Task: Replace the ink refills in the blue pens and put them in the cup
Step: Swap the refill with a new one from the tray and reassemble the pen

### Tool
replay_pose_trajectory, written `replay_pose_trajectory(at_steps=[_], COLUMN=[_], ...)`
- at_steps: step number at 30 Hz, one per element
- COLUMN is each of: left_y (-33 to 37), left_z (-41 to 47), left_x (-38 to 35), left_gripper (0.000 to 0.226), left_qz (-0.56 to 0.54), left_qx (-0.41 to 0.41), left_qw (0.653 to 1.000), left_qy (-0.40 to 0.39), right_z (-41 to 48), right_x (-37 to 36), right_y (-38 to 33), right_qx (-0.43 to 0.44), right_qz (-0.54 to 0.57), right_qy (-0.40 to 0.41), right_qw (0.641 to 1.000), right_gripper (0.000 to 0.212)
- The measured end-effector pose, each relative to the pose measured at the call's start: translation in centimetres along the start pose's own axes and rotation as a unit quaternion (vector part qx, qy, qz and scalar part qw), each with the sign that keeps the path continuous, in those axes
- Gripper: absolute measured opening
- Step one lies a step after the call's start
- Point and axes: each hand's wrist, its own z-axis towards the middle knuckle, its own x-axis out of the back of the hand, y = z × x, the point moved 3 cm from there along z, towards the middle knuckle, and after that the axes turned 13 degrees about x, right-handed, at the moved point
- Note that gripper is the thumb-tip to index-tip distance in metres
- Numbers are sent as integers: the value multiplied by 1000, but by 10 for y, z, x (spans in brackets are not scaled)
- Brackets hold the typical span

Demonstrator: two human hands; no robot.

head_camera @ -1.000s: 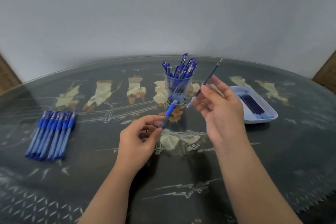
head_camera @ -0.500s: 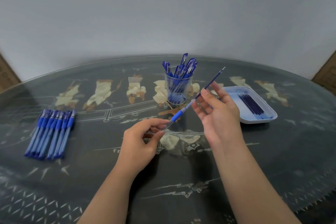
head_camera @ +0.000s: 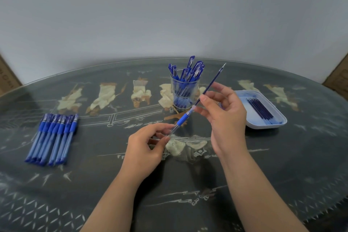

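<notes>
My left hand [head_camera: 144,149] pinches the clear barrel of a blue pen [head_camera: 180,121], its open end tilted up to the right. My right hand [head_camera: 225,114] pinches a thin blue ink refill [head_camera: 212,82] between thumb and forefinger, its lower end at the mouth of the barrel. A clear cup [head_camera: 184,92] behind the hands holds several blue pens. Several more blue pens [head_camera: 53,135] lie in a row at the left of the table. A white tray [head_camera: 263,125] at the right holds several dark blue refills [head_camera: 260,108].
The table [head_camera: 282,165] is a dark oval with a glass top and pale inlaid figures. A plain wall stands behind it. Brown cardboard shows at both far corners.
The refill's lower end has come down to the barrel's mouth. My left hand has tilted the pen barrel up to meet it; both hands have drawn closer together.
</notes>
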Motion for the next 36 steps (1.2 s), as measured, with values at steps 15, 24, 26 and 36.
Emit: replay_pose_trajectory(at_steps=[15, 24, 26, 36], left_y=[3, 1, 0, -16], left_z=[-1, 0, 1, 5], left_x=[2, 3, 7, 29], left_gripper=[40, 39, 40, 32], left_qz=[-35, -36, -50, -229], left_qx=[37, 45, 57, 156], left_qw=[999, 998, 997, 935], left_qy=[-1, 12, 30, 221], right_z=[-12, -15, -16, -37], right_x=[-7, -8, -7, -31], right_y=[21, 25, 26, 67], right_qx=[-78, -81, -81, 161], right_qz=[-69, -135, -133, -430], right_qy=[-120, -164, -160, -337], right_qw=[987, 974, 975, 822], right_gripper=[5, 8, 8, 13])
